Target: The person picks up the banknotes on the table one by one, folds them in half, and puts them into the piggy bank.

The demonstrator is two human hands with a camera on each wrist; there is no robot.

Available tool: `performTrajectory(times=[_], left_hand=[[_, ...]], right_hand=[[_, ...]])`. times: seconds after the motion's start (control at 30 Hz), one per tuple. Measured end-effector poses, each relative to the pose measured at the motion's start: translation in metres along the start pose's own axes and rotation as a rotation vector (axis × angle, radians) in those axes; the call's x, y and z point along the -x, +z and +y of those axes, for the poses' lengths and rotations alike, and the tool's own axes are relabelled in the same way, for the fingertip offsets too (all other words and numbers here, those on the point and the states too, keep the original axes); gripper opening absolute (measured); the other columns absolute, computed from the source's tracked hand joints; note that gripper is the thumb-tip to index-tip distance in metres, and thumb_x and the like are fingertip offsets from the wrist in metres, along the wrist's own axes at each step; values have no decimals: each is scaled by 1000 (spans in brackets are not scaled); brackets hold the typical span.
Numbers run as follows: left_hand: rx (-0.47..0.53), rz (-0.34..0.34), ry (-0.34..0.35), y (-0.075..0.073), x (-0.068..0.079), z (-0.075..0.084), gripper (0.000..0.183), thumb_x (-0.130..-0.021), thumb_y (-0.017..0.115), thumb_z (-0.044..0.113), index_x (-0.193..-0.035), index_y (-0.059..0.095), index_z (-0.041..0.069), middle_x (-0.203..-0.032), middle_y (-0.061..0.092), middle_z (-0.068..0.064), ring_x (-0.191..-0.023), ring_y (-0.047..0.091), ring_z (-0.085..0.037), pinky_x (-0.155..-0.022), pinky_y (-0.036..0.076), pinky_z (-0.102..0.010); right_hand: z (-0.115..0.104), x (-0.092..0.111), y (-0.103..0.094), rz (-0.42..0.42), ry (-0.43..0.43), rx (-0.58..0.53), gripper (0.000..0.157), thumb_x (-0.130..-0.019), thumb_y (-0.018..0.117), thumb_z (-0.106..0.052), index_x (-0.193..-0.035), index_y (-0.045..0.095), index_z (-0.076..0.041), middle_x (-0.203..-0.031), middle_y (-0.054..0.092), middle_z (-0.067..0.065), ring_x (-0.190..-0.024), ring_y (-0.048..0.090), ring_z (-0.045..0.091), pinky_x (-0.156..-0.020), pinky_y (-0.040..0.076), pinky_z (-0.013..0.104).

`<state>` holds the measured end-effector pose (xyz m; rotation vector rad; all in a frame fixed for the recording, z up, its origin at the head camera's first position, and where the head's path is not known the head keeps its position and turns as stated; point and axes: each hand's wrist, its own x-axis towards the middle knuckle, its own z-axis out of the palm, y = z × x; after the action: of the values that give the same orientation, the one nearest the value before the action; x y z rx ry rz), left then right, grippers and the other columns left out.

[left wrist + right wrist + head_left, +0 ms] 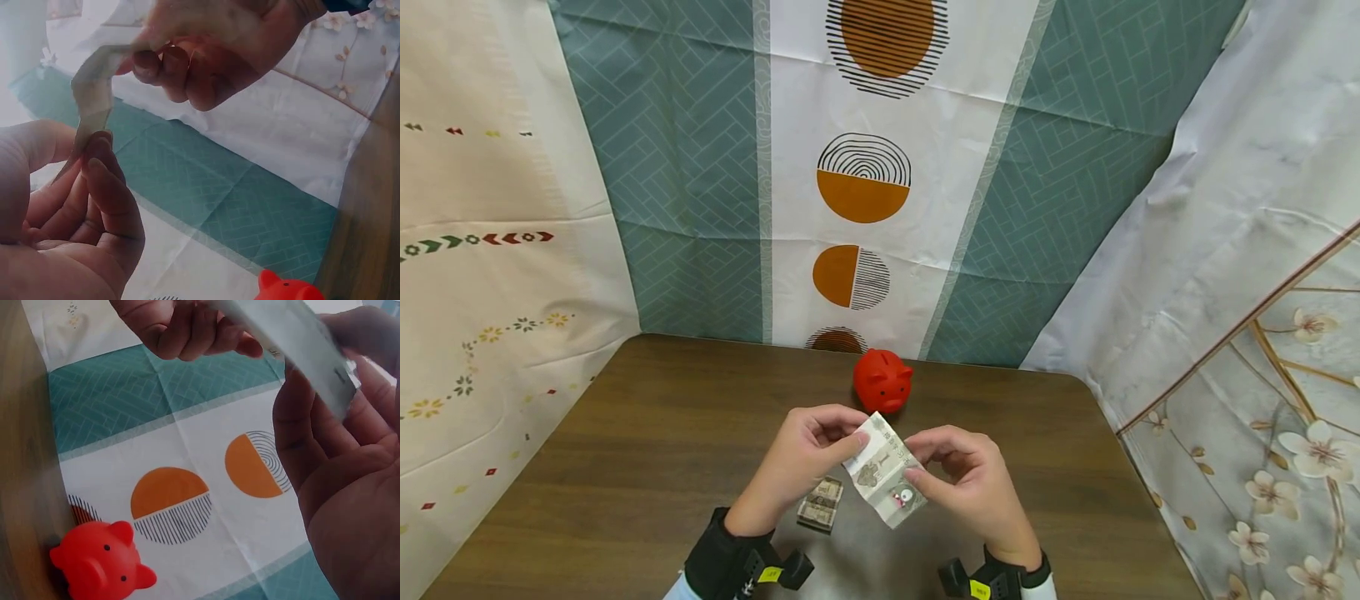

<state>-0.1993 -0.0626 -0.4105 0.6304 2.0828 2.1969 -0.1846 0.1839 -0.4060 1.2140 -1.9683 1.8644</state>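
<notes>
folded banknotes (820, 504) lie on the worktop (625, 467), about midway between its left and right edges. beyond them, the left hand (801, 456) and right hand (973, 483) pinch opposite sides of a creased banknote (880, 469) above the worktop; uneven pull could tear it at a fold. a red piggy bank (882, 381) stands near the far edge; overreaching could topple it.

Before me I have a brown wood-grain tabletop (1060, 483), a pale sheen (872, 567) of light nearest me. Beyond its far edge hangs a teal-and-white fabric (692, 167) with orange-and-black circles (863, 200). On my left hangs a cream patterned cloth (490, 333); on my right, a white flower-printed one (1217, 250).
</notes>
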Motion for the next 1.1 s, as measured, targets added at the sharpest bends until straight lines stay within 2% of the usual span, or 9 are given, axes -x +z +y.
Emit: performTrajectory(times=[0.07,0.13,0.3,0.4,0.53,0.7,0.83,0.97,1.1], left_hand=[[9,4,-4,0,0,0,18,-94,70,3,-110,73,-5,-98,75,-16,-74,67,-12,-70,61,-26],[17,15,-11,0,0,0,18,-96,69,5,-111,73,-4,-97,75,-10,-73,65,-12,-68,60,-25],[103,32,-2,2,-1,0,23,-101,63,11,-117,68,-4,-87,70,0,-69,63,-11,-64,57,-23],[172,19,39,7,0,-1,29,-101,63,7,-127,59,-5,-87,69,1,-72,64,-11,-66,58,-23],[155,51,126,15,2,-3,45,-93,70,0,-134,52,1,-94,71,1,-82,64,-12,-74,59,-23],[56,168,257,20,3,-4,49,-88,74,-7,-131,53,0,-98,72,-12,-88,66,-14,-82,59,-24],[-2,223,302,19,5,-3,38,-87,75,-6,-122,61,-2,-97,71,-18,-86,67,-12,-80,60,-24],[-76,248,318,15,6,0,26,-87,79,-1,-112,73,3,-94,73,-12,-83,66,-13,-72,58,-21],[-135,219,371,11,6,2,24,-86,80,-1,-109,76,5,-90,71,-10,-81,62,-14,-63,54,-19]], right_hand=[[0,0,2,5,-6,11,40,-82,68,23,-116,68,3,-93,73,14,-78,68,19,-69,63,33],[0,0,4,48,1,24,39,-81,69,23,-115,68,3,-92,73,12,-76,67,18,-63,61,30],[1,0,12,300,71,59,32,-83,71,19,-112,66,7,-92,74,-4,-74,67,9,-55,55,23],[3,-3,19,441,95,45,28,-85,71,16,-112,62,13,-91,75,-8,-76,68,7,-60,57,21],[6,-5,29,527,97,6,26,-87,71,13,-110,60,17,-88,75,-8,-75,68,7,-64,58,20],[8,-7,35,558,78,-11,28,-87,72,13,-112,60,19,-87,74,-8,-74,67,7,-65,58,20],[10,-7,37,548,68,10,26,-86,72,14,-110,65,16,-86,75,-7,-73,67,7,-63,58,20],[10,-7,37,511,48,84,24,-83,75,13,-107,72,10,-87,75,-3,-71,66,7,-60,57,21],[9,-8,35,451,33,139,27,-82,76,15,-107,74,7,-90,75,0,-72,66,7,-56,56,20]])
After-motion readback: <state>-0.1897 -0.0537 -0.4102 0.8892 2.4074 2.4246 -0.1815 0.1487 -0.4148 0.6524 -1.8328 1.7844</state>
